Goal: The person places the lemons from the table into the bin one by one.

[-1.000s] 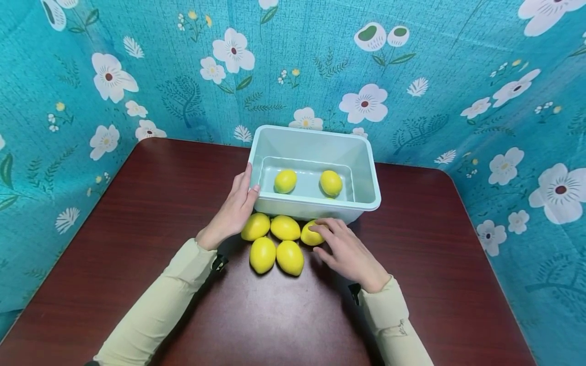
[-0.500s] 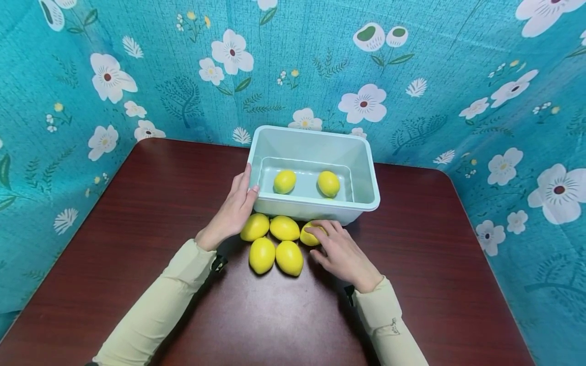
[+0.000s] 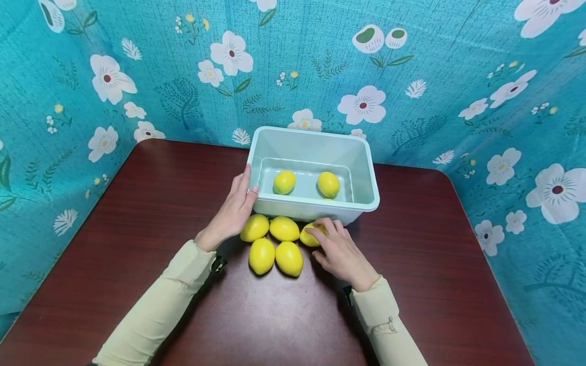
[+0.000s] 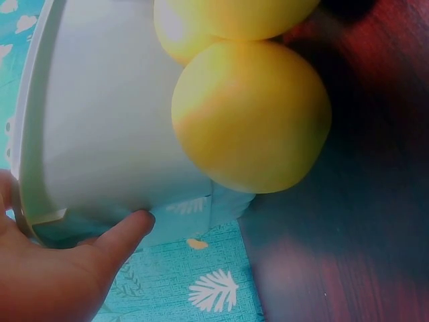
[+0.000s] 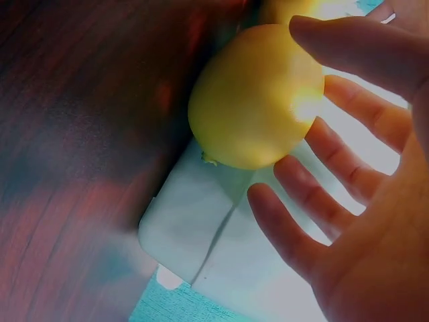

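The left hand lies against the left end of a pale blue plastic bin, fingers straight along its outer side and thumb at the front rim. The right hand reaches over the rightmost lemon in front of the bin. Its fingertips touch or nearly touch that lemon, and its spread fingers and thumb show in the right wrist view. Beside it, a lemon and another lemon complete the row. Nearer the person sit two lemons, one left and one right.
Inside the bin sit a left lemon and a right lemon; a sliver of yellow shows behind the front rim. The dark red-brown table extends to both sides. A teal floral cloth hangs behind and beside it.
The right hand has shifted slightly left over the rightmost lemon. The left hand stays at the bin, and the lemons on the table keep their places.
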`<state>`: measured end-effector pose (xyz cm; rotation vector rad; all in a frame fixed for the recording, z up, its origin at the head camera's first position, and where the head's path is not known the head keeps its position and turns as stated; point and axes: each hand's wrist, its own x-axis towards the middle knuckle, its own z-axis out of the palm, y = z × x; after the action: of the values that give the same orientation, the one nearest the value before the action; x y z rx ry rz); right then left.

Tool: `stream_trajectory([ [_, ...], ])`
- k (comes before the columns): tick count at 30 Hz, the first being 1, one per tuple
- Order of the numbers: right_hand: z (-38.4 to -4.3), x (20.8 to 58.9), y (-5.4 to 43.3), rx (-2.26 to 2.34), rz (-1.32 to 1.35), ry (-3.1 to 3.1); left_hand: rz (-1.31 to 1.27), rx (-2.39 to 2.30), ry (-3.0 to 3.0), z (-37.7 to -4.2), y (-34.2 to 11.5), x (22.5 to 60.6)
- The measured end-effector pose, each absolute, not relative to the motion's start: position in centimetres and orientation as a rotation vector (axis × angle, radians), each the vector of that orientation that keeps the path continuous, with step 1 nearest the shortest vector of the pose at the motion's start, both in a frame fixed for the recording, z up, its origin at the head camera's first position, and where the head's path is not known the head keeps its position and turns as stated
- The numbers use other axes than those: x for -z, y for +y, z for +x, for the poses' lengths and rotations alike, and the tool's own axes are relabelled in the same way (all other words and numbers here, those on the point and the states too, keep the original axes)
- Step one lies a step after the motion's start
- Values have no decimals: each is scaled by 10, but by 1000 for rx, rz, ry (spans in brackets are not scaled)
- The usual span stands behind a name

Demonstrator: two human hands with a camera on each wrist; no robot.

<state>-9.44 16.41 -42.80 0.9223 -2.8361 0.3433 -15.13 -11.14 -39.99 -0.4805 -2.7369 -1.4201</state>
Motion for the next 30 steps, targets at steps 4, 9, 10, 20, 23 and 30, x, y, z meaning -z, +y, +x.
stream_trajectory([
  [4,-94,429,164,-320,896,-2845,-487,1415,-2736,-152,-112,400],
  [9,-95,431,163,-325,883,-2846,-490,1417,-2734,-152,-112,401],
  [10,-95,432,163,-333,882,-2848,-488,1418,-2735,-152,-112,401],
  [20,-95,433,164,-386,834,-2874,-482,1426,-2734,-152,-111,400],
  [23,-94,432,165,-396,807,-2885,-483,1421,-2736,-153,-111,400],
  [30,-91,434,169,-398,773,-2892,-487,1412,-2743,-154,-111,400],
])
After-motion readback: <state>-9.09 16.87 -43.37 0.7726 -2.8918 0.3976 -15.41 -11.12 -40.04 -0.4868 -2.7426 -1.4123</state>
